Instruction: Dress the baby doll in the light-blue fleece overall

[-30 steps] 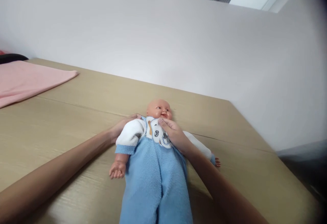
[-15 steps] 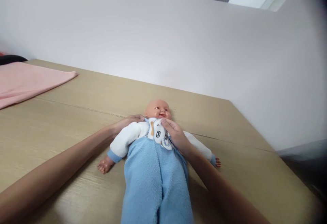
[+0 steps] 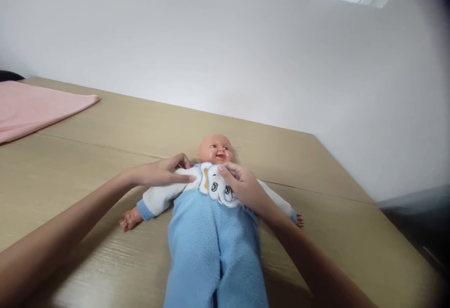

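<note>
Lying on the tan table, the doll had a pale wall past its head, a cut-off pink cloth beyond its right sleeve. The left hand parted thumb from fingers at its shoulder; whether the right hand pinched its bib was unclear. Its legs were cropped.

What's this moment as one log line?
doll: face-up on table | left hand: at its shoulder | right hand: on its chest | pink cloth: far left
</note>
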Action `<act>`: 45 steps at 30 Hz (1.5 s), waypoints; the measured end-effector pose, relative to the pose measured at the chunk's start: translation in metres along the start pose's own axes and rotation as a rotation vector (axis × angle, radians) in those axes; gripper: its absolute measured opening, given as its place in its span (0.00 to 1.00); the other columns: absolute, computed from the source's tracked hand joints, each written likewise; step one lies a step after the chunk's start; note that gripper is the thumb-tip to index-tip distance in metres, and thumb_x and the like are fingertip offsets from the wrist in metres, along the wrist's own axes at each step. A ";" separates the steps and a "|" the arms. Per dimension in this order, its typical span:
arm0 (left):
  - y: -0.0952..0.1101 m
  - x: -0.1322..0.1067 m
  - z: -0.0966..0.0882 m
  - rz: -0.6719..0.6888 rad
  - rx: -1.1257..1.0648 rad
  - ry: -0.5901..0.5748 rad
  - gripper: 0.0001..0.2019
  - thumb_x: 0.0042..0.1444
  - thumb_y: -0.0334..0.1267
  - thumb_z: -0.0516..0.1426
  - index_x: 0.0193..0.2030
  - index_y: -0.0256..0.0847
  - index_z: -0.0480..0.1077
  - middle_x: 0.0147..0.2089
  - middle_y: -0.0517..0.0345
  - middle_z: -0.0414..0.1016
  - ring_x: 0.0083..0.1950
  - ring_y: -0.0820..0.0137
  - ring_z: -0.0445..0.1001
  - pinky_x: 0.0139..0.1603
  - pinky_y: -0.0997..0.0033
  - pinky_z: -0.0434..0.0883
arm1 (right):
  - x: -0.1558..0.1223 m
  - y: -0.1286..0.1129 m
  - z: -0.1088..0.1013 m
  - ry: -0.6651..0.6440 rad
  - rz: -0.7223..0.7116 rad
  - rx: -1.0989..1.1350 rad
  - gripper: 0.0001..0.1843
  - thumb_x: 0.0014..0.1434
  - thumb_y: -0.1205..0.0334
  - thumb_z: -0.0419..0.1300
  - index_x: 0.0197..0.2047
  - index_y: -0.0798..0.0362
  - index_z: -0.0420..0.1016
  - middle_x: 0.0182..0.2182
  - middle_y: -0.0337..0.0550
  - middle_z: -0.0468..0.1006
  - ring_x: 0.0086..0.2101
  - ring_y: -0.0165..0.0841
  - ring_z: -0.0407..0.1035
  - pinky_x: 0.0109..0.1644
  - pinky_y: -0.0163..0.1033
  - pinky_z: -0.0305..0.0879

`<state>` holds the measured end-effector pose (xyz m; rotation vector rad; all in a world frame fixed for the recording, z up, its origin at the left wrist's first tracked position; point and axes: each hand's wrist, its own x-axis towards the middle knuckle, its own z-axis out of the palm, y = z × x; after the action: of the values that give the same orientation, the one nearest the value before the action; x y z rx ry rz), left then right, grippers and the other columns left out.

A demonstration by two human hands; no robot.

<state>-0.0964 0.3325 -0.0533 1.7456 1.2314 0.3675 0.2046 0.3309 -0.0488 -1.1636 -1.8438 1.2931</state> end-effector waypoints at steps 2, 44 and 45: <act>-0.002 0.000 0.000 0.047 -0.026 -0.032 0.29 0.67 0.66 0.66 0.61 0.47 0.69 0.64 0.49 0.81 0.67 0.51 0.78 0.66 0.55 0.72 | -0.002 -0.005 -0.012 -0.091 -0.026 -0.087 0.25 0.74 0.36 0.65 0.47 0.51 0.85 0.42 0.46 0.87 0.40 0.40 0.78 0.42 0.42 0.71; 0.092 0.062 0.111 0.826 0.596 0.350 0.20 0.87 0.49 0.48 0.56 0.41 0.77 0.49 0.47 0.82 0.50 0.56 0.80 0.53 0.57 0.73 | -0.090 0.049 -0.114 0.497 -0.165 0.029 0.31 0.51 0.39 0.86 0.49 0.44 0.82 0.40 0.42 0.83 0.34 0.40 0.75 0.38 0.47 0.80; 0.091 0.061 0.111 0.861 0.571 0.352 0.20 0.87 0.49 0.48 0.57 0.40 0.78 0.49 0.47 0.82 0.50 0.56 0.80 0.53 0.57 0.73 | -0.085 0.047 -0.108 0.505 -0.186 0.022 0.30 0.52 0.40 0.86 0.49 0.45 0.82 0.40 0.42 0.82 0.35 0.40 0.74 0.38 0.47 0.79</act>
<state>0.0592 0.3224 -0.0515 2.7703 0.7766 0.9146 0.3471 0.3057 -0.0541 -1.1474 -1.5156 0.8193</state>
